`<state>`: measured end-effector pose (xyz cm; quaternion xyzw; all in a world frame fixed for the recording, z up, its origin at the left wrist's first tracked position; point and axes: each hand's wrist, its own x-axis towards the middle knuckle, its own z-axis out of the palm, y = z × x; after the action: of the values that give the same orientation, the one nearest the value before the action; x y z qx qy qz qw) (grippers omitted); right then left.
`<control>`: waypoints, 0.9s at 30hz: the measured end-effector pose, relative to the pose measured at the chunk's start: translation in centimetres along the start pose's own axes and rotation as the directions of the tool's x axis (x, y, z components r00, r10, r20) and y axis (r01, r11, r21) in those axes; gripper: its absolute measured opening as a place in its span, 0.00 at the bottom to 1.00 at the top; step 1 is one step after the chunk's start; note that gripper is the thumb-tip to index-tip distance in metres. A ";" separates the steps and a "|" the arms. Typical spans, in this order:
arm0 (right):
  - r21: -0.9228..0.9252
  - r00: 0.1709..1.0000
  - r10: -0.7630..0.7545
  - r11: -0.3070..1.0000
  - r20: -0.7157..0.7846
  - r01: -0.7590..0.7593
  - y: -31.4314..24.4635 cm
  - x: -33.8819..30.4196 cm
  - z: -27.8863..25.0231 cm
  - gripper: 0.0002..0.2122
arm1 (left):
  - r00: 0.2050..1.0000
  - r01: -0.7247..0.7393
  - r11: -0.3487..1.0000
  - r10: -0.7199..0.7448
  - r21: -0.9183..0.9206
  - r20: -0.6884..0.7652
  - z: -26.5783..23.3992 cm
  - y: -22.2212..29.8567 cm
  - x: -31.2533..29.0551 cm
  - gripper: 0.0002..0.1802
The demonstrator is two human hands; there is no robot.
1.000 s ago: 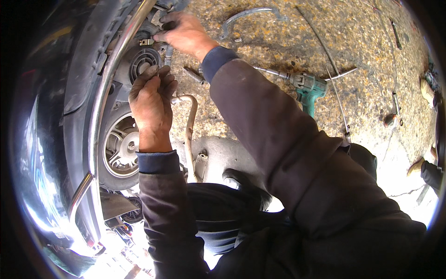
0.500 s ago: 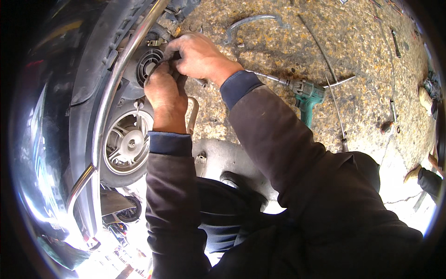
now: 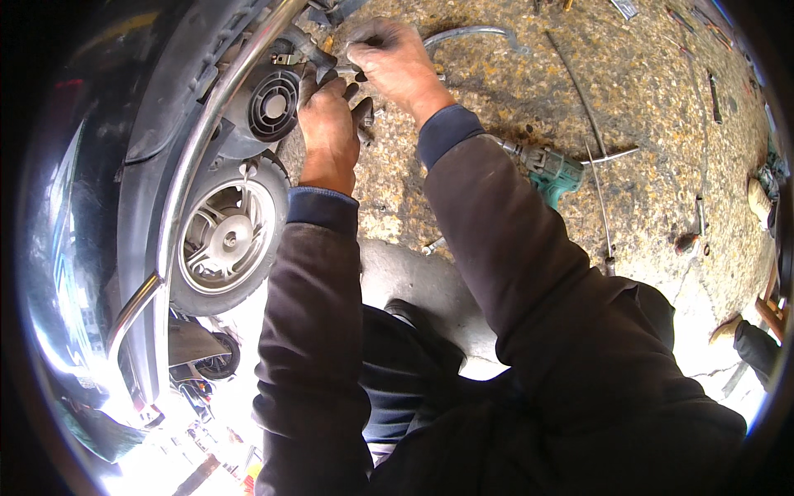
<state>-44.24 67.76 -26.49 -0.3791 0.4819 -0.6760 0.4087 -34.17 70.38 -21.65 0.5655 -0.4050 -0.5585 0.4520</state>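
Note:
My left hand [image 3: 327,136] reaches up beside the round black slotted fan cover [image 3: 274,105] of a scooter lying in view. Its fingers and thumb are apart, with the fingertips near a dark hose [image 3: 311,51]. Farther right, my right hand [image 3: 399,68] is raised over the floor with its fingers curled closed. What they hold, if anything, I cannot make out. A thin metal piece shows between the two hands, partly hidden. Below the fan cover is the scooter's spoked-alloy wheel [image 3: 229,240] with its black tyre.
A chrome bar [image 3: 197,149] runs along the dark body panel at left. On the stained floor [image 3: 488,99] lie a teal power drill [image 3: 554,174], a curved grey metal piece [image 3: 467,33], long thin rods and several small tools. Another person's foot [image 3: 728,331] shows at far right.
My hands, together over the fan cover before, have come apart. The right went up and to the right, and the left moved slightly right with its fingers spread, uncovering the fan cover.

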 end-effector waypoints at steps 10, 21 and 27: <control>-0.659 0.976 0.110 0.751 0.190 0.044 0.9 3.0 -7.8 0.13 | 0.988 0.144 0.979 -0.133 0.146 -0.084 -1.0 -1.9 0.0 0.24; -0.974 0.875 0.430 0.144 0.223 0.177 -0.1 0.7 -34.7 0.17 | 0.938 -0.032 0.692 -0.229 0.721 0.262 -6.7 -1.0 0.1 0.20; -0.985 0.982 0.101 0.039 -0.162 -0.166 6.3 -5.1 -43.6 0.12 | 0.948 0.005 0.740 -0.216 0.673 0.232 -6.5 -0.4 -0.9 0.24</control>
<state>-80.61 86.07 -44.00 -0.4930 0.8565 -0.1270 0.0851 -27.80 71.71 -22.00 0.6225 -0.6049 -0.4815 0.1211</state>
